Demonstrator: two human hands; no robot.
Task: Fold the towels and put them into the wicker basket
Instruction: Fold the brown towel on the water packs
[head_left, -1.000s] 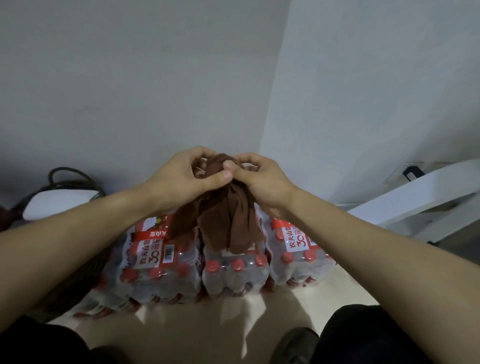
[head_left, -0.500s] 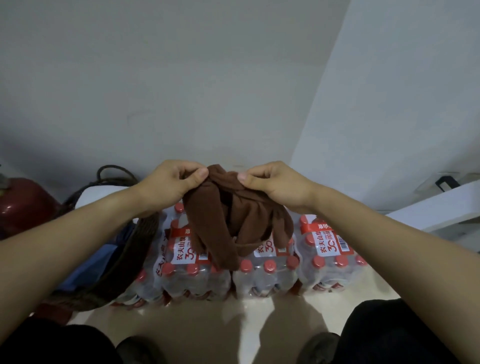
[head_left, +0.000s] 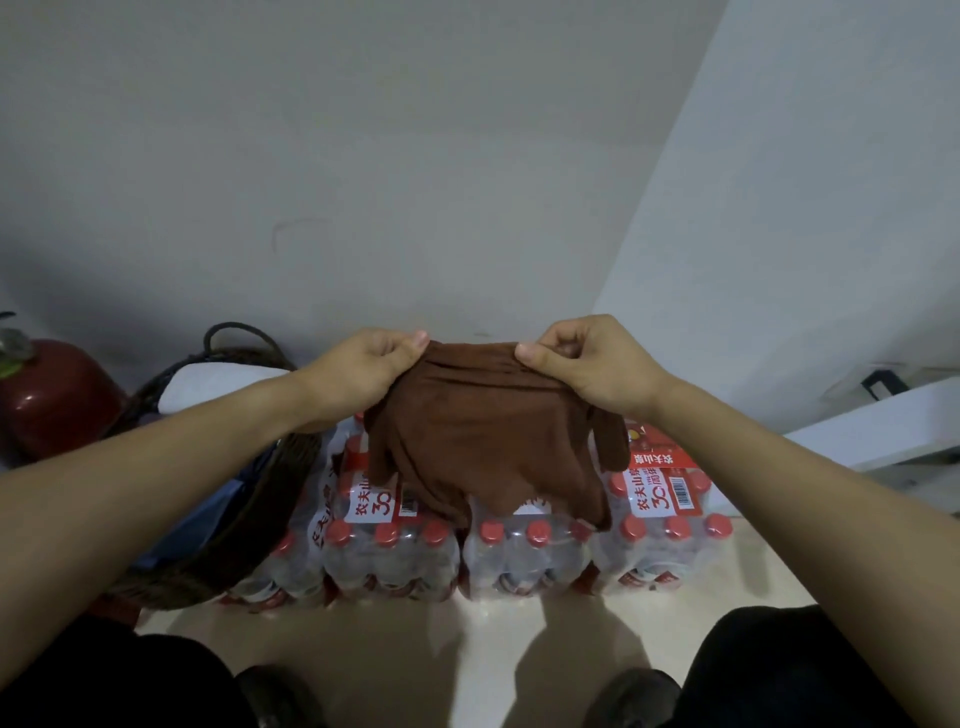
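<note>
Pinching the top edge of the crumpled brown cloth towel (head_left: 483, 441), left hand (head_left: 363, 376) and right hand (head_left: 587, 366) stretch it sideways in the air above shrink-wrapped red-capped water bottles (head_left: 519, 545); the dark woven wicker basket (head_left: 249, 499) lies lower left, nearer the left hand

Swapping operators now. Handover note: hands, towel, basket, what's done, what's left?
Left hand: pinches the brown towel at its top left edge.
Right hand: pinches its top right edge.
Towel: held in the air, stretched between the hands, lower part hanging bunched over the bottled water packs.
Wicker basket: on the floor to the left, cloth already inside.
Done: towel picked up and spread.
Left: fold it, put it in the basket.
</note>
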